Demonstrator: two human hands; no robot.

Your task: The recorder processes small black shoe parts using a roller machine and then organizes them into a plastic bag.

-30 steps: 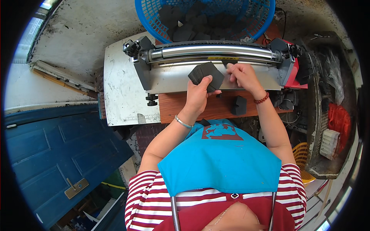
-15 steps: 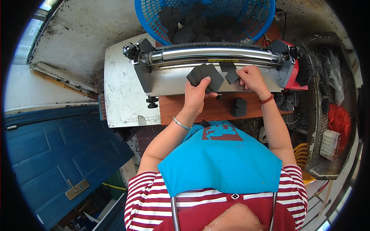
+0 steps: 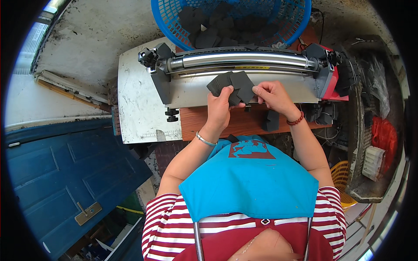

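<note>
My left hand [image 3: 219, 107] is closed around a fanned stack of dark grey flat pieces [image 3: 219, 84], thumb on top. At the stack's right side, my right hand [image 3: 277, 100] pinches the edge of one dark grey piece [image 3: 243, 81], which still overlaps the others. Both hands are over the metal feed plate [image 3: 187, 92] of a roller machine, just in front of its shiny roller [image 3: 244, 61]. More dark pieces [image 3: 271, 120] stand on the brown wooden board [image 3: 204, 124], near my right wrist.
Behind the roller, a blue plastic basket [image 3: 308, 19] holds many dark pieces. A white board [image 3: 137, 95] lies left of the machine. Machine end blocks and knobs [image 3: 148, 57] stick up at the sides. A yellow basket [image 3: 339, 176] and a long, dirty tray [image 3: 355, 174] are at right.
The piece that my right hand held against the roller no longer shows on the feed plate. My right hand has come left and down to the stack, gripping another piece's edge.
</note>
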